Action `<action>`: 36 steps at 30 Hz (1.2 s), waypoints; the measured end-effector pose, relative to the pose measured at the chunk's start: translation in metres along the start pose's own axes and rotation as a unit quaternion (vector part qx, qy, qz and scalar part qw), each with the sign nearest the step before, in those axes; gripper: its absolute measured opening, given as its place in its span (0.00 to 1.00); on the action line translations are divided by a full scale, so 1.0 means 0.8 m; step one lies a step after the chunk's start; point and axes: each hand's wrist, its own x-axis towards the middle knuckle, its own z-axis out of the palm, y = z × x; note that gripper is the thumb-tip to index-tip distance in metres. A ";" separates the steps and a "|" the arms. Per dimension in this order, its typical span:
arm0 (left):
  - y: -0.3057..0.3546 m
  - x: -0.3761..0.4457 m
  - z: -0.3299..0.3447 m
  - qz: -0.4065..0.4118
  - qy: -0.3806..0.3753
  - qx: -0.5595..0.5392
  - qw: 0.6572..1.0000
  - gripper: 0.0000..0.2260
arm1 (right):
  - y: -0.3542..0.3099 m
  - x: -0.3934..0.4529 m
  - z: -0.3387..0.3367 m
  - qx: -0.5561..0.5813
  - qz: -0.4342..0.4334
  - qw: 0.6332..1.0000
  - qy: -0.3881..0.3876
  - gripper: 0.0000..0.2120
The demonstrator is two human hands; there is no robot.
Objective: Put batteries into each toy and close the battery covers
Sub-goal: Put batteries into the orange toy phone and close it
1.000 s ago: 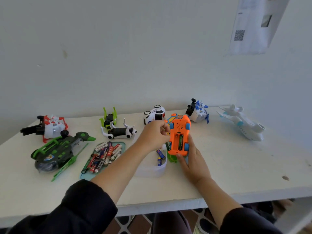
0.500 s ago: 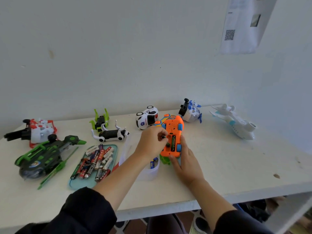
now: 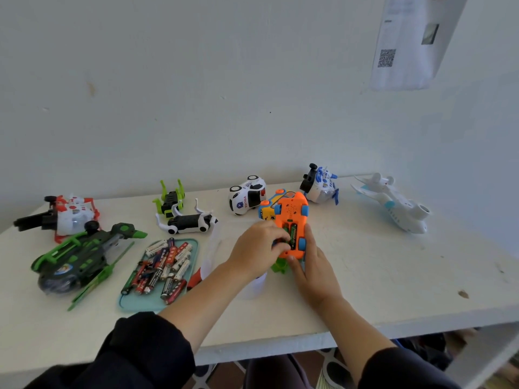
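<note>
Head view: both forearms reach forward over the white table, black sleeves pushed back to the elbows. The left hand comes in from the lower left, knuckles up, fingers curled down onto the open battery bay of the orange toy car, where 2 green-and-black batteries lie side by side; its fingertips pinch at the nearer one, though whether it actually grips it I cannot tell. The right hand lies along the car's right flank, thumb pressed on the near end and fingers wrapped behind, clasping the car, which is belly-up and tilted. A scrap of green plastic peeks out just under the 2 hands. Left of the left forearm sits a teal tray heaped with loose batteries, and a clear tub lies partly hidden under that wrist. Farther out stand the other toys: a green-and-black helicopter, a red-and-white one, a black-and-white dog, a green one, a police car, a blue-and-white helicopter, and a white plane well apart to the right.
</note>
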 end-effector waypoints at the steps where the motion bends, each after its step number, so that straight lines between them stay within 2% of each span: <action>1: 0.002 0.004 -0.002 -0.020 -0.007 -0.012 1.000 0.09 | 0.000 0.000 0.000 0.004 0.000 1.000 0.000 0.40; 2: 0.005 0.007 -0.004 -0.041 -0.017 -0.026 0.999 0.12 | 0.001 0.000 0.000 0.008 0.001 1.000 0.000 0.39; 4: 0.008 0.014 -0.008 -0.109 -0.050 -0.081 0.989 0.24 | 0.002 0.000 0.000 0.014 0.002 1.000 0.003 0.37; 5: 0.009 0.017 -0.010 -0.153 -0.068 -0.126 0.978 0.30 | 0.003 -0.001 0.000 0.017 0.001 1.000 0.005 0.38; 7: 0.006 0.025 -0.011 -0.220 -0.096 -0.204 0.949 0.36 | 0.004 -0.001 0.001 0.023 0.002 1.000 0.004 0.40; 11: 0.000 0.039 -0.009 -0.284 -0.116 -0.230 0.924 0.35 | 0.003 -0.001 0.001 0.027 0.010 1.000 0.006 0.41; 16: -0.005 0.049 0.001 -0.300 -0.111 -0.176 0.931 0.32 | 0.007 0.002 0.004 0.009 0.003 1.000 -0.005 0.41; 18: -0.007 0.050 0.002 -0.266 -0.119 -0.158 0.943 0.29 | 0.010 0.002 0.005 0.013 0.004 1.000 0.009 0.40; 22: -0.007 0.047 -0.003 -0.137 -0.151 -0.082 0.975 0.08 | 0.007 0.000 -0.004 0.067 0.047 0.991 0.107 0.34; 24: -0.005 0.050 -0.003 -0.107 -0.184 0.017 0.977 0.09 | 0.004 0.000 -0.010 0.121 0.085 0.974 0.169 0.36; 26: 0.003 0.049 0.000 -0.067 -0.256 0.186 0.946 0.09 | 0.006 0.000 -0.012 0.151 0.107 0.962 0.202 0.37; 28: 0.013 0.046 0.009 -0.015 -0.322 0.341 0.883 0.12 | 0.009 0.001 -0.012 0.159 0.114 0.956 0.218 0.32; 30: 0.022 0.043 0.020 0.008 -0.354 0.418 0.837 0.15 | 0.010 0.003 -0.014 0.164 0.116 0.954 0.223 0.29; 34: 0.031 0.048 0.032 -0.007 -0.359 0.403 0.842 0.15 | 0.009 0.003 -0.016 0.191 0.129 0.947 0.222 0.25; 36: 0.034 0.049 0.032 -0.012 -0.361 0.371 0.855 0.10 | 0.009 0.004 -0.017 0.191 0.124 0.947 0.227 0.30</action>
